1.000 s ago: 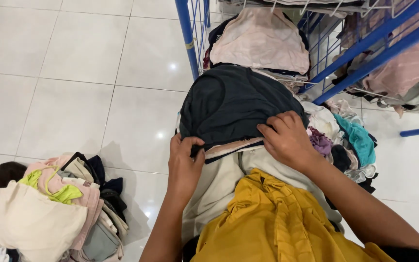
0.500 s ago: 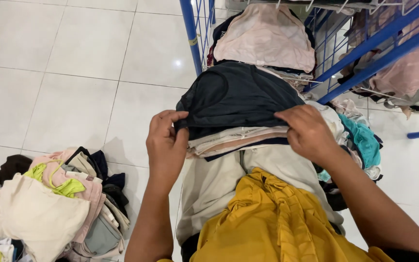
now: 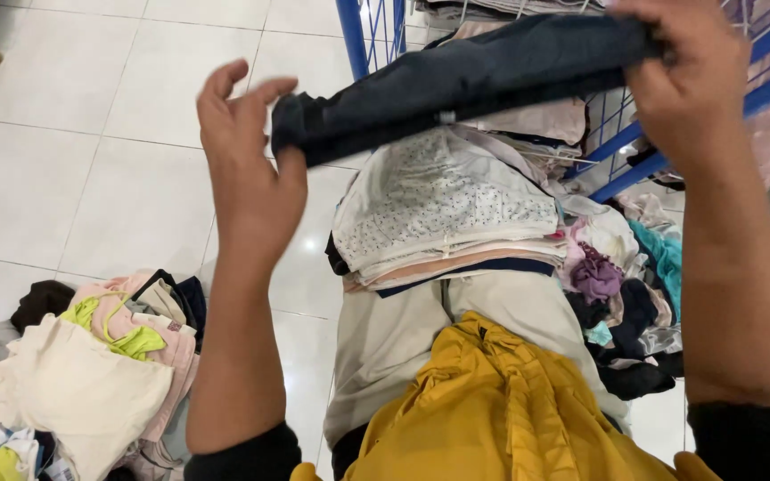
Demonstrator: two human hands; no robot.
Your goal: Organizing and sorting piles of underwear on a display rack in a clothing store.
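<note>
Head view: my left hand (image 3: 251,178) and right hand (image 3: 683,89) each keep a closed grip on an end of the dark folded garment (image 3: 465,80), raised level at twelve o'clock above the folded stack (image 3: 447,218) on my lap, keeping its fold intact.

My left hand (image 3: 247,183) and right hand (image 3: 683,85) pinch a folded dark navy cloth garment (image 3: 465,80) above a stack of folded pale clothes (image 3: 447,214) on my lap, beside a blue metal rack (image 3: 354,36).
</note>
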